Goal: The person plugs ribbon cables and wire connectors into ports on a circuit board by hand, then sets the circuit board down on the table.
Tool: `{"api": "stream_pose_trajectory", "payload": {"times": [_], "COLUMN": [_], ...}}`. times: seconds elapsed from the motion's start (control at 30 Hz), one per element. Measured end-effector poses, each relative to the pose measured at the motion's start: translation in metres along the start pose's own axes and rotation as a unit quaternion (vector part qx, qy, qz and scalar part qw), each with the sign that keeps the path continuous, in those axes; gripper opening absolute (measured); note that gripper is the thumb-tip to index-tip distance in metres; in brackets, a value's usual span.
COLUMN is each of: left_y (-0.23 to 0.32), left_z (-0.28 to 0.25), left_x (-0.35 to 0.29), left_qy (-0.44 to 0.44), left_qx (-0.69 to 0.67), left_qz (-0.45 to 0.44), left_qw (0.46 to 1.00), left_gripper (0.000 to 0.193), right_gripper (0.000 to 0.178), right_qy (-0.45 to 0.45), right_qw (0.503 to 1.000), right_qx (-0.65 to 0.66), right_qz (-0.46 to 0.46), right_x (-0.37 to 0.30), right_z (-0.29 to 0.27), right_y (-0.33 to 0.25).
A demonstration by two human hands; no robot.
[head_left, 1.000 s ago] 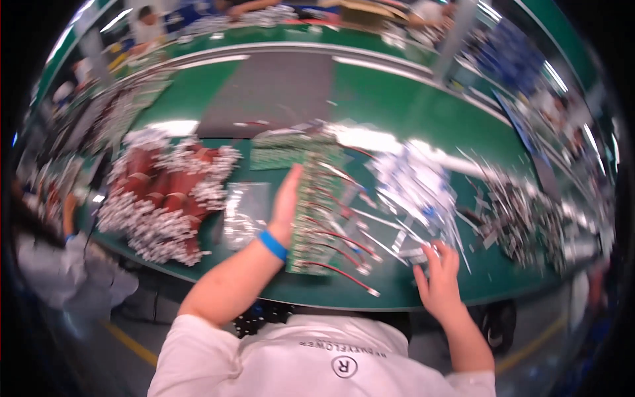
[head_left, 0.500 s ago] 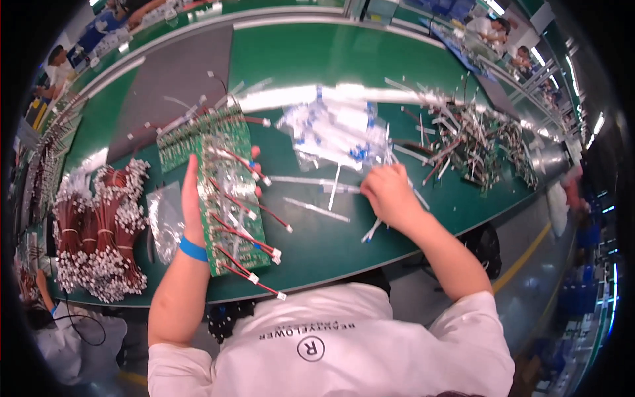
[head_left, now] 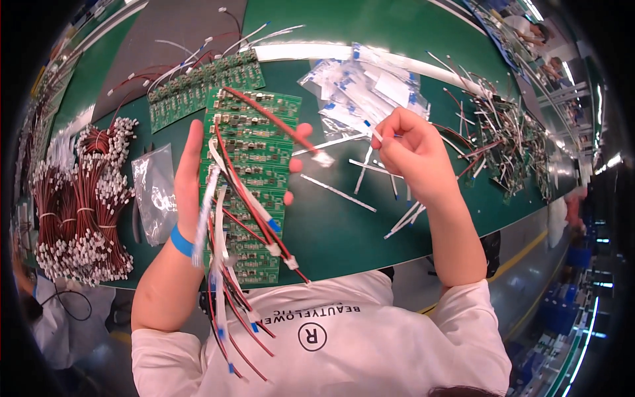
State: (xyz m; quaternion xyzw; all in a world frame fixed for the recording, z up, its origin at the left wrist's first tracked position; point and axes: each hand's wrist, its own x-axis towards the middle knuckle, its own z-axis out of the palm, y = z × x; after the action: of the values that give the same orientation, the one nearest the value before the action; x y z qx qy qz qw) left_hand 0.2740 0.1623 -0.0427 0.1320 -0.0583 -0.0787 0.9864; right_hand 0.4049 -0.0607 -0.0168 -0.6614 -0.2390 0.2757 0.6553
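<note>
My left hand [head_left: 190, 192] grips a long green circuit board panel [head_left: 254, 142], thumb along its left edge and fingertips showing past its right edge. Red and black wires with white plugs [head_left: 323, 159] and white flat ribbon cables with blue ends hang from the panel toward me. To its right, my right hand [head_left: 415, 151] is closed in a pinch on a white flat ribbon cable [head_left: 372, 128], whose blue tip points up and left. Just beyond that hand lies a clear plastic bag [head_left: 334, 116] with many such cables. Several loose flat cables [head_left: 338, 192] are scattered on the table below it.
A second green board panel [head_left: 175, 108] with wires lies behind the held one. Bundles of red wires with white plugs [head_left: 86, 218] and a clear bag [head_left: 155, 198] are at left. Wired boards are heaped [head_left: 509, 145] at right. The green table's near edge [head_left: 370, 264] runs before me.
My left hand has brought the panel closer, and its wires now swing down toward me. My right hand has risen from the loose cables with one flat ribbon cable pinched in it.
</note>
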Motion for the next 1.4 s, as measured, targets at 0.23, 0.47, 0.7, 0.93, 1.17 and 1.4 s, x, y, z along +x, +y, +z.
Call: {"api": "stream_pose_trajectory", "payload": {"times": [0.23, 0.47, 0.7, 0.93, 1.17, 1.4], "left_y": [-0.002, 0.000, -0.003, -0.002, -0.002, -0.002], "left_z": [0.005, -0.001, 0.008, 0.001, -0.001, 0.005], "left_x": [-0.002, -0.006, -0.005, -0.006, -0.008, -0.004], "left_qy": [0.044, 0.043, 0.121, 0.110, 0.106, 0.115], "left_qx": [-0.044, -0.111, -0.093, -0.086, -0.072, -0.066], "left_qz": [0.000, -0.052, -0.041, -0.054, -0.059, -0.042], "left_qw": [0.998, 0.992, 0.987, 0.989, 0.990, 0.990], "left_gripper": [0.074, 0.078, 0.077, 0.068, 0.072, 0.073], "right_gripper": [0.002, 0.004, 0.020, 0.031, 0.036, 0.022], "right_qy": [-0.026, -0.005, 0.055, 0.021, -0.019, -0.030], "right_qw": [0.998, 1.000, 0.938, 0.800, 0.757, 0.925], "right_qx": [0.000, -0.011, -0.247, -0.417, -0.490, -0.303], "right_qz": [0.051, 0.027, -0.236, -0.431, -0.431, -0.229], "right_x": [0.011, 0.015, 0.013, 0.015, 0.016, 0.009], "right_z": [0.041, 0.060, 0.063, 0.048, 0.042, 0.041], "right_y": [-0.007, 0.001, 0.017, 0.026, 0.019, 0.013]}}
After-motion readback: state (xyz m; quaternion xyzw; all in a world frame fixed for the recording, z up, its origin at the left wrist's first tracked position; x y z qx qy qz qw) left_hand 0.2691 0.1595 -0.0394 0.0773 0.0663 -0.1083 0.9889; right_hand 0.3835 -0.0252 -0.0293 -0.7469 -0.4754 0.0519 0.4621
